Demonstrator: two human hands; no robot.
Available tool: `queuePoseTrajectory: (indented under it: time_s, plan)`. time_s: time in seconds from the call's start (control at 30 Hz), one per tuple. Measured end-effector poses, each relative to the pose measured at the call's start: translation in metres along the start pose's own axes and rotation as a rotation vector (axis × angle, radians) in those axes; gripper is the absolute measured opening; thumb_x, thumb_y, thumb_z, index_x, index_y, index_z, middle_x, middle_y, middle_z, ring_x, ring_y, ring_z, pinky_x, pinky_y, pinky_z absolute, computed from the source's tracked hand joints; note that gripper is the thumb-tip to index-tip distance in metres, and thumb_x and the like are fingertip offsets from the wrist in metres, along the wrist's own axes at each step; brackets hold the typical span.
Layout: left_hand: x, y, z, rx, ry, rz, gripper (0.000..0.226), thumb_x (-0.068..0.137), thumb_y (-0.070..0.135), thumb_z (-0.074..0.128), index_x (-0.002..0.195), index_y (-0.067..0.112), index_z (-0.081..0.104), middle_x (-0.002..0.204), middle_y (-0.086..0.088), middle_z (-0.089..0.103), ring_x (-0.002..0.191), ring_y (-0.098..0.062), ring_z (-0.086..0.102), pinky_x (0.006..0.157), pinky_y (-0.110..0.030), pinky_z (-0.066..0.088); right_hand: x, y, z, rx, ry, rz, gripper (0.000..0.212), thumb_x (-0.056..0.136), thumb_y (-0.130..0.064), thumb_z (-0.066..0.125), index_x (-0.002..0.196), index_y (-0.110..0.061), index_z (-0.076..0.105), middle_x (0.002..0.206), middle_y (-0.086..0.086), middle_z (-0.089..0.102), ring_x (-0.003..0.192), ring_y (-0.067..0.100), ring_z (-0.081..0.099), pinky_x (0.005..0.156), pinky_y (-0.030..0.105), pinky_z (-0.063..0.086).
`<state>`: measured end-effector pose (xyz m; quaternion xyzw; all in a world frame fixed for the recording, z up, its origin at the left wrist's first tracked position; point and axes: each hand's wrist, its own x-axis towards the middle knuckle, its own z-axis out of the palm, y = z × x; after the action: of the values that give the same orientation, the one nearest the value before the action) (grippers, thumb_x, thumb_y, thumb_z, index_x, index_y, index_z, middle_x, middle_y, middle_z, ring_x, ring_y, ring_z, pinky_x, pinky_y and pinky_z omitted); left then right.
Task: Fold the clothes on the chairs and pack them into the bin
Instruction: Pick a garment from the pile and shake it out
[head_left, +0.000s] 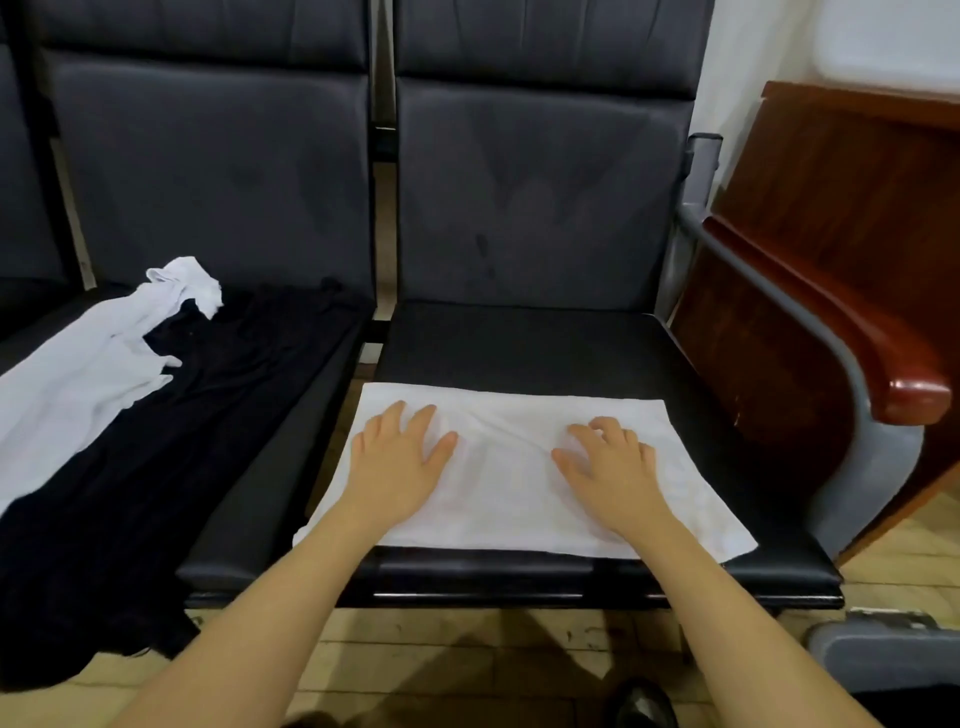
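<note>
Pressed left hand (397, 457) and right hand (608, 465), both spread flat and gripping nothing, on a folded white garment (675, 483) on the right chair seat (519, 343); left unfolded a white garment (67, 384) and black garment (171, 415); found no bin in view.

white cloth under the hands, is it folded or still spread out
Folded. The white cloth lies as a neat flat rectangle on the right seat, with the left hand and right hand pressing it flat.

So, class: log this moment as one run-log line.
step: flattening | left hand, right hand: flat on folded white garment | unfolded: black garment | bin: unseen
</note>
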<state>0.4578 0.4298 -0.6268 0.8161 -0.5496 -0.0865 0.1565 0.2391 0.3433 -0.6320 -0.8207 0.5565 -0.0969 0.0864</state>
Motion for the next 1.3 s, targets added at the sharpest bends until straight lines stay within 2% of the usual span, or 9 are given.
queuePoseTrajectory:
  time_s: [0.13,0.27,0.4,0.6,0.73,0.8,0.97,1.13,1.3]
  plan:
    - [0.011,-0.023,0.001,0.003,0.07,-0.177,0.051,0.102,0.039,0.027,0.15,0.029,0.015,0.149,-0.014,0.025,0.129,-0.032,0.033,0.105,-0.042,0.029,0.014,-0.014,0.013,0.139,-0.068,-0.184,0.045,0.1,-0.038,0.039,0.145,-0.031,0.035,0.156,-0.006,0.022,0.141,0.014,0.02,0.113,0.028,0.013]
    - [0.017,-0.042,0.007,-0.068,0.036,-0.188,0.053,0.102,0.033,0.032,0.15,0.029,0.011,0.119,-0.011,0.044,0.095,-0.023,0.049,0.084,-0.035,0.046,0.026,-0.013,0.021,0.115,-0.098,-0.189,0.046,0.1,-0.043,0.035,0.145,-0.038,0.032,0.155,-0.011,0.023,0.143,0.01,0.017,0.114,0.027,0.009]
    - [0.021,-0.049,0.006,-0.295,0.118,-0.248,0.049,0.098,0.024,0.047,0.144,0.026,0.032,0.103,-0.005,0.043,0.076,-0.025,0.056,0.069,-0.039,0.051,0.027,-0.012,0.022,0.071,-0.075,-0.21,0.045,0.1,-0.044,0.035,0.145,-0.038,0.033,0.154,-0.013,0.026,0.141,0.008,0.018,0.112,0.024,0.008]
    - [0.017,-0.048,0.004,-0.324,0.246,-0.169,0.041,0.094,0.006,0.05,0.134,0.016,0.05,0.098,-0.006,0.053,0.09,-0.024,0.055,0.084,-0.038,0.047,0.023,-0.015,0.023,0.028,-0.094,-0.288,0.046,0.1,-0.048,0.032,0.145,-0.042,0.03,0.156,-0.016,0.021,0.143,0.005,0.014,0.113,0.023,0.004]
    - [0.015,-0.047,-0.006,-0.521,0.278,-0.098,0.041,0.094,0.006,0.049,0.131,0.021,0.053,0.103,-0.001,0.053,0.08,-0.006,0.05,0.067,-0.009,0.037,0.017,-0.029,0.029,-0.082,-0.122,-0.247,0.059,0.094,-0.061,0.009,0.149,-0.041,0.018,0.159,-0.011,0.011,0.146,0.011,0.006,0.115,0.029,0.0]
    - [0.012,-0.044,-0.016,-0.568,0.316,-0.047,0.041,0.094,0.006,0.05,0.132,0.024,0.052,0.103,0.002,0.052,0.078,0.002,0.049,0.063,-0.002,0.035,0.015,-0.045,0.034,-0.111,-0.138,-0.25,0.066,0.09,-0.061,0.0,0.15,-0.038,0.014,0.16,-0.007,0.008,0.146,0.015,0.004,0.115,0.035,0.001]
    - [0.002,-0.042,-0.043,-0.583,0.43,0.023,0.04,0.093,0.007,0.051,0.129,0.025,0.055,0.106,0.001,0.057,0.09,-0.006,0.053,0.071,-0.006,0.037,0.009,-0.085,0.044,-0.006,-0.104,-0.282,0.049,0.101,-0.046,0.022,0.148,-0.034,0.024,0.158,-0.003,0.015,0.144,0.016,0.009,0.114,0.035,0.002]
    - [0.0,-0.028,-0.055,-0.594,0.484,0.106,0.039,0.092,0.008,0.055,0.128,0.022,0.057,0.095,0.004,0.059,0.085,0.002,0.054,0.074,0.002,0.036,0.008,-0.079,0.035,0.397,-0.059,-0.238,0.034,0.099,-0.029,0.045,0.133,-0.026,0.053,0.146,-0.006,0.038,0.136,0.011,0.029,0.106,0.022,0.01]
    - [-0.004,0.019,-0.043,-0.654,0.393,0.304,0.035,0.09,0.004,0.058,0.124,0.016,0.06,0.091,0.016,0.055,0.088,0.016,0.052,0.078,0.0,0.038,0.002,-0.024,0.012,0.178,0.045,-0.174,0.034,0.099,-0.028,0.044,0.132,-0.026,0.052,0.138,-0.01,0.043,0.129,0.011,0.035,0.098,0.023,0.015]
